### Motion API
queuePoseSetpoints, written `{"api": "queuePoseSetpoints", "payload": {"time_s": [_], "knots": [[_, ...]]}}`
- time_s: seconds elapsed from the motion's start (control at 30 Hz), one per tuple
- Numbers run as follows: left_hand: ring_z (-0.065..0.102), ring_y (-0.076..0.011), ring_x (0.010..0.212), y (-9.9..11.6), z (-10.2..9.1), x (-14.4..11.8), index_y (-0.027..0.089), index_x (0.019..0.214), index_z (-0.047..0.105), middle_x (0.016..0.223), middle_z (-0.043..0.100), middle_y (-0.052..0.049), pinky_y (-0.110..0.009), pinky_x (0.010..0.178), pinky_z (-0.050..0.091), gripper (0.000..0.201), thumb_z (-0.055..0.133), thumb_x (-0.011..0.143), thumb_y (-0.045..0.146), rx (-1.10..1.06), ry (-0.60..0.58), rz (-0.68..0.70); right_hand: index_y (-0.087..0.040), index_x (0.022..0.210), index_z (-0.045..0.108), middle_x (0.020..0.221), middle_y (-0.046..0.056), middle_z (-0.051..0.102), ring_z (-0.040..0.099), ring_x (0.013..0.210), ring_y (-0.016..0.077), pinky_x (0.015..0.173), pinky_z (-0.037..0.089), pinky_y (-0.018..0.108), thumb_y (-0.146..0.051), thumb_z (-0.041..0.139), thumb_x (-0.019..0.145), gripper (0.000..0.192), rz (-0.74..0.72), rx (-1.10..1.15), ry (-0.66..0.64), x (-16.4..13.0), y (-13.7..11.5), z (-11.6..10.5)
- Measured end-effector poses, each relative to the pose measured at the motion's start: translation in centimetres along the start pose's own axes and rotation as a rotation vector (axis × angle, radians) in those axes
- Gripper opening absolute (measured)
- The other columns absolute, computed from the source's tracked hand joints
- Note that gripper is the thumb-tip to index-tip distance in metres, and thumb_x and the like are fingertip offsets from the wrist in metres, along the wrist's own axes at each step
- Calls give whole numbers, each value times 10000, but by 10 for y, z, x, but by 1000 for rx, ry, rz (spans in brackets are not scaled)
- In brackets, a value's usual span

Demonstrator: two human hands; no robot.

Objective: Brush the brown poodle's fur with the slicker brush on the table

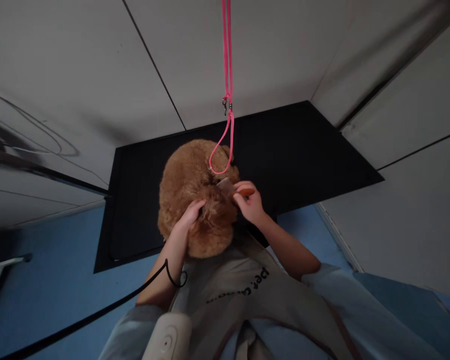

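Dog (195,195), one only, small with curly golden-brown fur, sits on a black surface (303,150) seen from above. It is near the front edge of the surface, close against the person's body, and its face cannot be made out.

Two bare hands work on the dog. The left hand (190,214) lies on the fur near the middle of the dog, fingers curled down into the coat and pressed together; it holds no separate object. The right hand (249,204) is just beside it, at the dog's right side, with fingers pinched shut around one comb (230,188). The comb has an orange handle, and its pale toothed end touches the fur.

One pink leash (228,60) hangs straight down from above. It ends in a single loop that rests on the upper part of the dog, just above the comb. A small metal clip sits where the loop begins.

The person wears one grey apron (240,290) with dark lettering, too blurred to read. One black cord (97,315) runs from the lower left and crosses the left forearm. One white device (168,340), only partly visible, sits at the bottom edge. Blue floor (52,280) shows around the surface, and pale wall panels stand behind it.
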State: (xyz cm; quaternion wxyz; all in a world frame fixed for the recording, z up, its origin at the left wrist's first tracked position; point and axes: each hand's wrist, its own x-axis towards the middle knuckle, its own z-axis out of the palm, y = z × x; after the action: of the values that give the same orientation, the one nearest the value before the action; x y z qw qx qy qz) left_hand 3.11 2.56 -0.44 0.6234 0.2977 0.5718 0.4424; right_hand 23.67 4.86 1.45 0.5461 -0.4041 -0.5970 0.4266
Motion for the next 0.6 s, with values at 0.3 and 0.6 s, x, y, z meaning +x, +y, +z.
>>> {"api": "queuePoseSetpoints", "payload": {"time_s": [0.3, 0.6], "knots": [[647, -198, 743, 4, 9, -1, 157, 866, 638, 786, 693, -37, -312, 689, 522, 340, 710, 600, 356, -115, -17, -20, -227, 842, 567, 931, 47, 624, 598, 912, 200, 867, 476, 379, -280, 606, 777, 93, -99, -117, 41, 7, -4, -10], [650, -193, 686, 6, 10, -8, 164, 942, 645, 856, 706, -54, -309, 638, 521, 406, 716, 592, 359, -110, -19, -55, -231, 828, 570, 878, 42, 625, 602, 857, 196, 822, 490, 374, -300, 584, 791, 80, -5, -30, -61, -3, -7, -7]]}}
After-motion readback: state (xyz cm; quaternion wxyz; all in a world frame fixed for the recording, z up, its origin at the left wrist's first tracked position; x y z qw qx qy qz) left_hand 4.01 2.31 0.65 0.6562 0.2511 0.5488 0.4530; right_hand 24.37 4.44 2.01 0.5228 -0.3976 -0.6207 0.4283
